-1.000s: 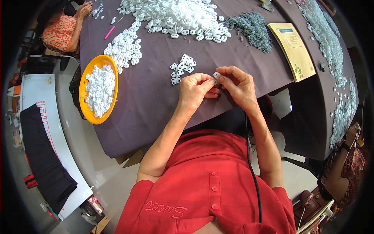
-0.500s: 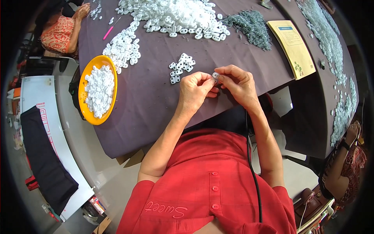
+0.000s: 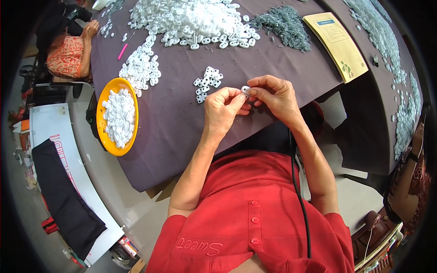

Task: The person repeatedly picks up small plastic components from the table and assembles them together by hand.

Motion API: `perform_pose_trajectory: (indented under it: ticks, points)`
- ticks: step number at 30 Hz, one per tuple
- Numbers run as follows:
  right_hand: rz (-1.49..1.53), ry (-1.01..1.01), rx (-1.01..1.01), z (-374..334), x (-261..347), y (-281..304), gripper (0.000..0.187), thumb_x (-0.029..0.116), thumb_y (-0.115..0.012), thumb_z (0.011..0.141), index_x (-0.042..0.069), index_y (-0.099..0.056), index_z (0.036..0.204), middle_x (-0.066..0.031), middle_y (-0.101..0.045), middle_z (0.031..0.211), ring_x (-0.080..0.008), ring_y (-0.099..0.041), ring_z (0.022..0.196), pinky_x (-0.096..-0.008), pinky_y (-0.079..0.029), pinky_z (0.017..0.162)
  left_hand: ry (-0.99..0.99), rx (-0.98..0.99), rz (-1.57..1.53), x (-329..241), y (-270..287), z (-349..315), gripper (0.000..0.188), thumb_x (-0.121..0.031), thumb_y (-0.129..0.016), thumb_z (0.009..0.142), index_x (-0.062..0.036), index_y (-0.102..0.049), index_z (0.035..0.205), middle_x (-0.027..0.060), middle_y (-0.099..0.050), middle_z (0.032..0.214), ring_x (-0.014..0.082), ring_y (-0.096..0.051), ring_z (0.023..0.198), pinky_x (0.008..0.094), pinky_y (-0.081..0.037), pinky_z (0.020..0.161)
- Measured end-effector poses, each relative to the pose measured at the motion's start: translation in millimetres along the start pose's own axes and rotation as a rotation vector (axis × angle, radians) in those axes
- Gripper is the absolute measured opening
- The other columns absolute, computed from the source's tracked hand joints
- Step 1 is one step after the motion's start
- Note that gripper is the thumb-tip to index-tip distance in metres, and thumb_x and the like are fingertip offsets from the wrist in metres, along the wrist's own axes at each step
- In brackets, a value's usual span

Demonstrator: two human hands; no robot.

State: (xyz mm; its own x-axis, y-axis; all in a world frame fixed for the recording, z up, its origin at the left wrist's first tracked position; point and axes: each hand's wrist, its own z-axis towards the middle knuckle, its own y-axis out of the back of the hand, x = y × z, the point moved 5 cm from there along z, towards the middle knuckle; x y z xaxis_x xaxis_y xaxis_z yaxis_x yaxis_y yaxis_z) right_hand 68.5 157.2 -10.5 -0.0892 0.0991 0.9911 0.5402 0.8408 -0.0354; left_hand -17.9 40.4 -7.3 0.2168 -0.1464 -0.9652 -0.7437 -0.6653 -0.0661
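My left hand (image 3: 221, 111) and my right hand (image 3: 277, 98) meet over the near edge of the dark cloth-covered table. Between their thumbs and fingertips they pinch a small white oval plastic piece (image 3: 245, 89) with a hole showing; its lower part is hidden by the fingers. Just left of and beyond my left hand lies a small group of similar white pieces (image 3: 208, 81), some with dark spots in their holes. Farther left, an orange oval plate (image 3: 119, 152) holds a heap of white pieces.
A large pile of white pieces (image 3: 186, 20) covers the far middle, trailing into a smaller pile (image 3: 139, 68). Grey-green slivers (image 3: 284, 29), a yellow booklet (image 3: 337, 48) and a pink-handled tool (image 3: 122, 51) lie around. Other people sit at left and right.
The view has shifted slightly. Both hands keep their pinch on the white piece, which has turned a little so its hole shows more plainly.
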Motion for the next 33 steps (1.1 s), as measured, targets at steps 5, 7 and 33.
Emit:
perform_pose_trajectory:
  ticks: [5, 7, 33]
  points:
    - [0.028, 0.032, 0.01, -0.4, -0.5, 2.0, 0.017, 0.005, -0.061, 0.081, -0.001, -0.063, 0.097, -0.0035, -0.064, 0.075, -0.0055, -0.057, 0.062, -0.0193, -0.047, 0.056, -0.009, -0.003, 0.036, -3.4, -2.5, -1.3, 0.011, -0.005, -0.056, 0.086, 0.0046, -0.06, 0.088, 0.0109, -0.064, 0.08, 0.0154, -0.064, 0.066, 0.0261, -0.055, 0.06]
    - [0.034, 0.039, 0.011, -0.9, -0.4, 2.6, 0.017, 0.005, -0.061, 0.081, -0.002, -0.063, 0.096, -0.0033, -0.064, 0.075, -0.0053, -0.057, 0.062, -0.0193, -0.047, 0.056, -0.005, -0.004, 0.046, -3.7, -2.9, -1.8, 0.011, -0.005, -0.056, 0.086, 0.0046, -0.06, 0.088, 0.0108, -0.064, 0.079, 0.0153, -0.064, 0.066, 0.026, -0.054, 0.06]
    - [-0.351, 0.378, -0.005, -6.4, 12.2, -10.8, 0.025, -0.002, -0.066, 0.072, 0.001, -0.057, 0.095, -0.0064, -0.058, 0.082, -0.0122, -0.059, 0.07, -0.0247, -0.048, 0.063, 0.106, -0.127, -0.082, 6.3, 5.0, -0.1, 0.01, -0.007, -0.059, 0.083, 0.0015, -0.064, 0.086, 0.0092, -0.066, 0.079, 0.0159, -0.064, 0.066, 0.0253, -0.053, 0.057]
